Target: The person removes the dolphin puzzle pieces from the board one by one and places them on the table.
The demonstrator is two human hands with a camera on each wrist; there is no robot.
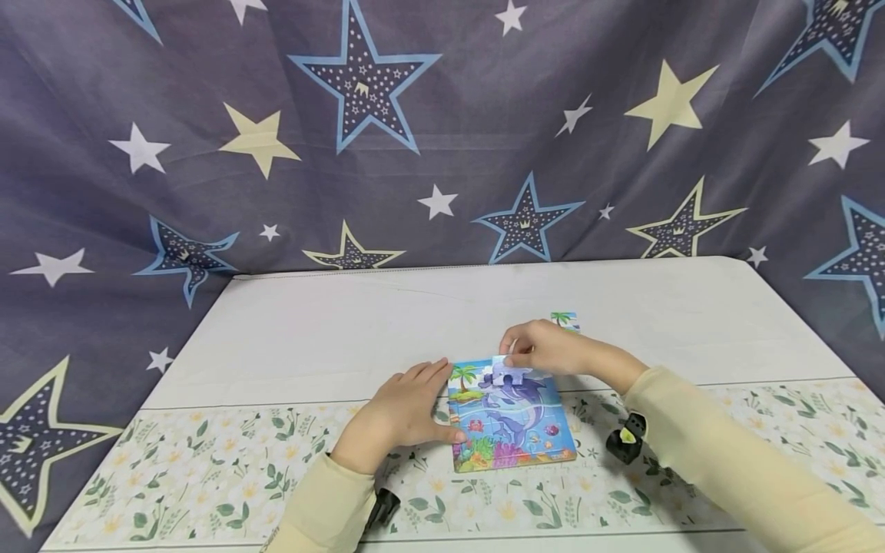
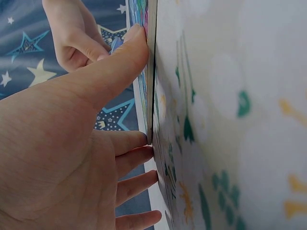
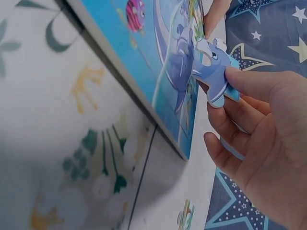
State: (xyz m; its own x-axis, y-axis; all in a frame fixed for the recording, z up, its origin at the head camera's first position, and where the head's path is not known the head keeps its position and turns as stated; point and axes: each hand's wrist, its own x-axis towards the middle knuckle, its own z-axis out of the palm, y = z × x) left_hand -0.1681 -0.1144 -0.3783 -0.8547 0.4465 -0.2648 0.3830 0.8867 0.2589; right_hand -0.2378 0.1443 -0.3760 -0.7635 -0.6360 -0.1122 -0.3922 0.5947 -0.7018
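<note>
A dolphin jigsaw puzzle (image 1: 512, 426) in a flat tray lies on the table. My right hand (image 1: 549, 348) pinches a purple-blue puzzle piece (image 3: 215, 72) between thumb and fingers, over the puzzle's far edge. In the right wrist view the piece shows a dolphin's eye and stands tilted off the picture. My left hand (image 1: 408, 407) rests at the puzzle's left side, its thumb (image 2: 136, 40) on the near left part of the border and its other fingers stretched along the edge and the table. Part of the puzzle's upper right is hidden behind the right hand and piece.
Another puzzle piece (image 1: 565, 319) with a palm tree lies on the table beyond the right hand. The white table (image 1: 332, 330) carries a flowered strip (image 1: 228, 468) along its nearer part. A dark curtain with stars (image 1: 442, 153) hangs behind it.
</note>
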